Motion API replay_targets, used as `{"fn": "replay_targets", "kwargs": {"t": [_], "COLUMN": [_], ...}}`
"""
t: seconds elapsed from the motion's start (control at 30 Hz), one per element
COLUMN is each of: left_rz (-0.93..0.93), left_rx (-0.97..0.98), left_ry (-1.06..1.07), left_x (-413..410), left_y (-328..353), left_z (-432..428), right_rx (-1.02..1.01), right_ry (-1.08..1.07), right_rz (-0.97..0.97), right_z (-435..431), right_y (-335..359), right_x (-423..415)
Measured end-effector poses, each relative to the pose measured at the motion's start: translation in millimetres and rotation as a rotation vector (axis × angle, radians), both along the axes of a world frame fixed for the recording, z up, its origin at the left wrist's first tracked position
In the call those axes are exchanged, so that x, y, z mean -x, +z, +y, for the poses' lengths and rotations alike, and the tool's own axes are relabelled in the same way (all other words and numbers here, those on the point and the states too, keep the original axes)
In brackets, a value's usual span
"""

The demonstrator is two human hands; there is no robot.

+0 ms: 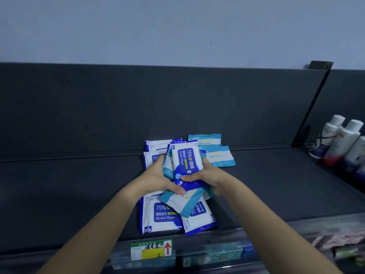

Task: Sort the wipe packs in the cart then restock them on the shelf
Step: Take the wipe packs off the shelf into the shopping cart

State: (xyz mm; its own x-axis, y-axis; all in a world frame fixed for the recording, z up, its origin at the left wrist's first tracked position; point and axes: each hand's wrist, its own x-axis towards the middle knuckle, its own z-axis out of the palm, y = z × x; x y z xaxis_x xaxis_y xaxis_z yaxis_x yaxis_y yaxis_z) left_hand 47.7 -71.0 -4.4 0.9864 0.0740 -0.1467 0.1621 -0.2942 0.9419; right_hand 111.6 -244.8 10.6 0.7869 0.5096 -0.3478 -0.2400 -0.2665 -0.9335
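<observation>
Both my hands hold one bundle of wipe packs above the dark shelf (pixel 79 184). On top of the bundle is a blue-and-white alcohol wipe pack (pixel 186 157); a light-blue pack (pixel 183 202) sticks out underneath. My left hand (pixel 158 178) grips the bundle's left side. My right hand (pixel 205 177) grips its right side, thumb across the top pack. More alcohol wipe packs (pixel 160 216) lie flat on the shelf below my hands. Others (pixel 155 147) sit behind. Two light-blue packs (pixel 217 153) lie at the back right.
White bottles (pixel 343 139) stand on the shelf's right end beyond a slanted divider (pixel 310 107). A green and yellow price tag with a red arrow (pixel 151 249) hangs on the shelf's front edge. The shelf's back panel (pixel 138 105) rises behind the packs.
</observation>
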Motion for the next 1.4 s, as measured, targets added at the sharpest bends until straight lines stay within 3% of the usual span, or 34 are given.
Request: {"fn": "replay_targets", "kwargs": {"t": [0.17, 0.37, 0.5, 0.57, 0.83, 1.1, 1.27, 1.4], "left_rz": [-0.17, -0.291, -0.363, -0.392, -0.361, -0.351, -0.386, -0.406], "left_rx": [0.077, 0.13, 0.112, 0.063, 0.237, 0.304, 0.347, 0.409], "left_ry": [0.056, -0.088, -0.147, -0.175, -0.089, -0.121, -0.191, -0.258], "left_x": [0.0, -10.0, -9.7, -8.9, -19.4, -26.7, -33.2, -34.1], "left_y": [0.3, 16.2, 9.9, 5.4, -20.9, -9.5, 32.9, 61.6], "left_z": [-3.7, -17.9, -28.6, -35.3, -23.7, -27.1, -47.4, -79.2], "right_rx": [-0.131, -0.408, -0.637, -0.607, -0.35, -0.445, -0.53, -0.448], "right_ry": [-0.141, -0.167, -0.261, -0.288, -0.326, -0.356, -0.469, -0.614], "right_rz": [0.036, 0.0, 0.078, 0.021, -0.235, -0.263, -0.419, -0.589], "right_z": [-12.6, -20.4, -17.5, -13.8, -1.2, 2.5, -14.1, -45.1], "right_y": [-8.4, -7.2, -2.1, -1.0, -15.5, -8.8, 28.2, 56.0], "right_x": [-2.4, -3.3, -6.3, -4.7, 0.7, 3.3, 4.9, 10.1]}}
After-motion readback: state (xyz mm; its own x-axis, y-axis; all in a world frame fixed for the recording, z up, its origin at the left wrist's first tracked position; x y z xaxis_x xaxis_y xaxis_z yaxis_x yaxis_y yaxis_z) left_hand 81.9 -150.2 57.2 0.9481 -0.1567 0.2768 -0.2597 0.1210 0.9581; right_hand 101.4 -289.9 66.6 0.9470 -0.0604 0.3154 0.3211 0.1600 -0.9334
